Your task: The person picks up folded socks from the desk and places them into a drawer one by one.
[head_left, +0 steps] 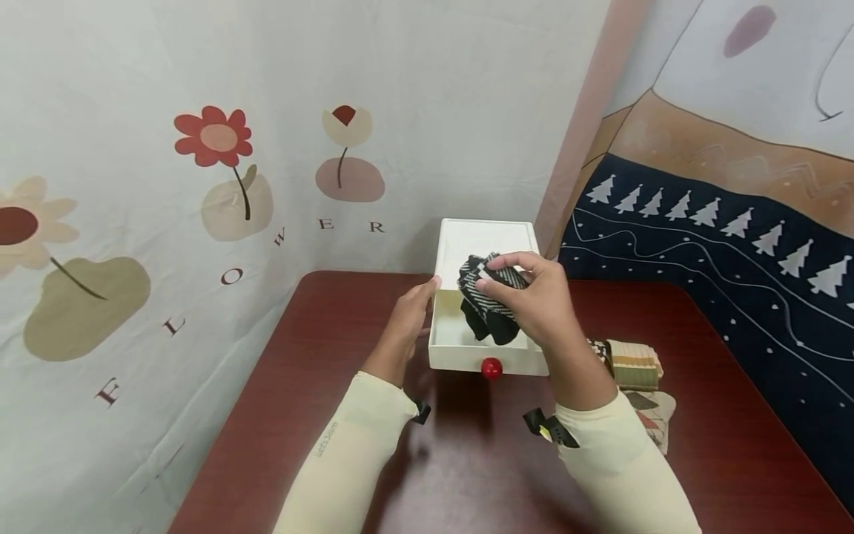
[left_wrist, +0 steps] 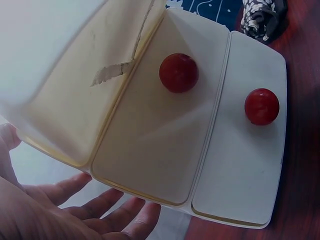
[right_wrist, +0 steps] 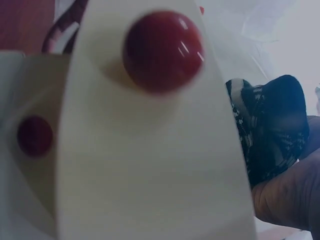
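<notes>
A white drawer cabinet [head_left: 485, 248] stands at the back of the table, its top drawer [head_left: 460, 356] pulled out by a red knob [head_left: 491, 368]. My right hand [head_left: 543, 293] pinches a bunched pair of black-and-white patterned socks [head_left: 490, 300] between thumb and fingers, over the open drawer. The black ends of the socks hang down into it. Against the left side of the cabinet rests my left hand [head_left: 407, 319], thumb near the drawer's edge. In the left wrist view its fingers [left_wrist: 107, 207] lie extended along the cabinet's side.
Two lower drawers with red knobs [left_wrist: 178, 73] are closed. Right of the cabinet, partly behind my right forearm, lie a folded yellow-and-green striped fabric item [head_left: 634, 363], a leaf-patterned one [head_left: 652, 415] and a black-and-white roll [left_wrist: 257, 19]. Printed curtains [head_left: 400, 111] hang behind the table [head_left: 320, 334].
</notes>
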The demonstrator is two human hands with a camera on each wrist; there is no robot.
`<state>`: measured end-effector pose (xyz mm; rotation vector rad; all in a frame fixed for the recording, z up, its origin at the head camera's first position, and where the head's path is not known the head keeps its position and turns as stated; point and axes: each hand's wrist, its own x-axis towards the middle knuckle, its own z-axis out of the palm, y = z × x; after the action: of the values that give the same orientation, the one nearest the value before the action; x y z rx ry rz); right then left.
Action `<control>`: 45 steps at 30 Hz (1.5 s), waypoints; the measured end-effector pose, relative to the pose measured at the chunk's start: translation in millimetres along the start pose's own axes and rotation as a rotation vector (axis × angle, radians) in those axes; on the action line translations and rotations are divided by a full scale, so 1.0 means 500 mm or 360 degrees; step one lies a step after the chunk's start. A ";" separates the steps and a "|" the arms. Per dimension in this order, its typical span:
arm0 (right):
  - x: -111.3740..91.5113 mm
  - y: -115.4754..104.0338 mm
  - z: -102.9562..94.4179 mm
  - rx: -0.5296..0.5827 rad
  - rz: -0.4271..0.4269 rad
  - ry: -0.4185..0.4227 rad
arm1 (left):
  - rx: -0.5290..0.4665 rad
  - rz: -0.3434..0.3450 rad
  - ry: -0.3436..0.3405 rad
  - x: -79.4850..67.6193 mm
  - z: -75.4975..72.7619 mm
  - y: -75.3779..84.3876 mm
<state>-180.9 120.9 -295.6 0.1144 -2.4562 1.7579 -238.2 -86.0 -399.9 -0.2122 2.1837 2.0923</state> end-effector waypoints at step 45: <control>-0.027 0.030 0.104 -0.0876 -0.0107 -0.0029 | 0.0025 -0.0036 -0.0060 0.004 -0.005 0.003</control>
<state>-172.5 76.7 -328.1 0.1568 -2.8037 1.0044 -240.4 -88.6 -398.7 -0.1935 2.1649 2.0496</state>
